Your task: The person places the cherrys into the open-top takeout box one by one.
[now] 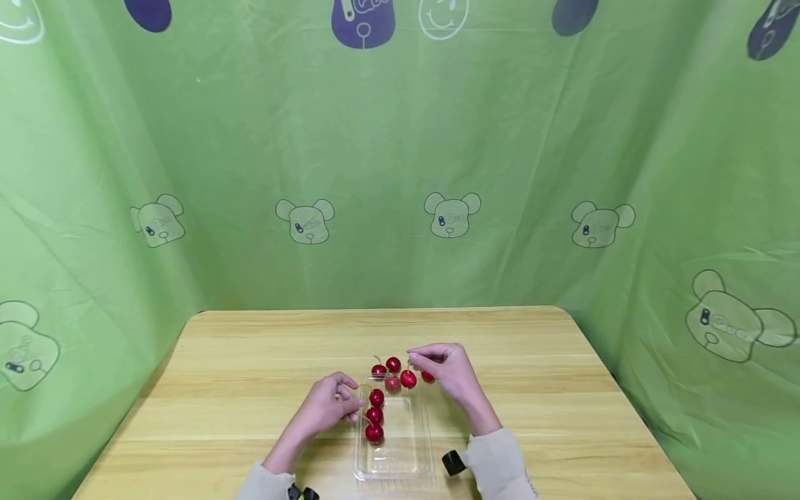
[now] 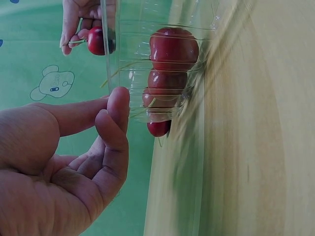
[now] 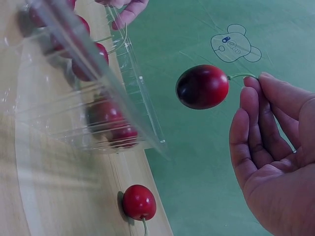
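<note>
A clear plastic box (image 1: pixel 423 444) lies on the table, with a row of red cherries (image 1: pixel 374 433) along its left side. My left hand (image 1: pixel 328 403) is at the box's left rim, thumb and curled fingertips pinching the edge. My right hand (image 1: pixel 453 371) pinches the green stem of a cherry (image 3: pixel 203 87) between thumb and fingertips. That cherry hangs in the air near the box's far right corner. Its other fingers are bent beside the stem, off the fruit. In the left wrist view, the box's ribbed wall partly blurs the row of cherries (image 2: pixel 173 48).
Several more cherries (image 1: pixel 393 364) are grouped at the box's far end, some seen through its wall. One loose cherry (image 3: pixel 139 202) sits on the table to the right, partly behind my right hand in the head view. Green printed curtains (image 1: pixel 375 271) surround the wooden table (image 1: pixel 250 347).
</note>
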`<state>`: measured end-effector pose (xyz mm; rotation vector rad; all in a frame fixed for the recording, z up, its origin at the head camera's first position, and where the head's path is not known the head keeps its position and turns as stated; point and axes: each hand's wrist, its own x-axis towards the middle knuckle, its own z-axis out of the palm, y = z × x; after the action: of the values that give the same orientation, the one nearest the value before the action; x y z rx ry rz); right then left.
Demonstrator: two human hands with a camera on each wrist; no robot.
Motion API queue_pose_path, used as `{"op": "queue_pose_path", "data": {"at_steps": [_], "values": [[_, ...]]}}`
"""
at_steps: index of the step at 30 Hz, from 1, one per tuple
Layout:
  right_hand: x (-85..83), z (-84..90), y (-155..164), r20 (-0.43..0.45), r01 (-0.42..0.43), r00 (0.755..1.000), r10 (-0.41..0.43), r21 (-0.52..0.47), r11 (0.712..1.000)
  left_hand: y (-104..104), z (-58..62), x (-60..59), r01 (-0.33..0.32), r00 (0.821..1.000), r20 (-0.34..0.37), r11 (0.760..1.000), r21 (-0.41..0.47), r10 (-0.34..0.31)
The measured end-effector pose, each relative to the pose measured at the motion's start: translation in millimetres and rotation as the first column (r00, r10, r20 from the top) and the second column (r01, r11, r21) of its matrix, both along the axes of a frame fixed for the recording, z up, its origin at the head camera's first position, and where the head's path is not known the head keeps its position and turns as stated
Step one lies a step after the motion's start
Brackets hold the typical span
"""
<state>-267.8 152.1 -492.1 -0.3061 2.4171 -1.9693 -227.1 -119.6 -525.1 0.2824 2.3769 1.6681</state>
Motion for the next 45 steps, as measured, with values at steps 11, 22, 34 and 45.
{"op": "queue_pose_path", "data": {"at_steps": [11,22,34,45], "values": [[0.2,-2.4,1,0.007,-0.031,1.0,0.03,0.017,0.999,1,0.6,0.0,0.002,1.0,0.0,1.0,0.009,-0.002],[0.5,-1.2,5,0.038,-0.069,0.997,0.069,0.023,0.997,0,0.3,-0.6,-0.002,1.0,-0.007,1.0,-0.006,0.002],[-4.0,-9.7,7,0.086,-0.103,0.992,0.097,0.07,0.992,0,0.7,1.3,-0.003,1.0,-0.001,1.0,0.002,0.003],[-2.2,-12.0,6,0.08,-0.126,0.99,0.119,0.093,0.988,0,0.8,1.0,0.0,1.0,-0.006,1.0,-0.002,0.0]]}}
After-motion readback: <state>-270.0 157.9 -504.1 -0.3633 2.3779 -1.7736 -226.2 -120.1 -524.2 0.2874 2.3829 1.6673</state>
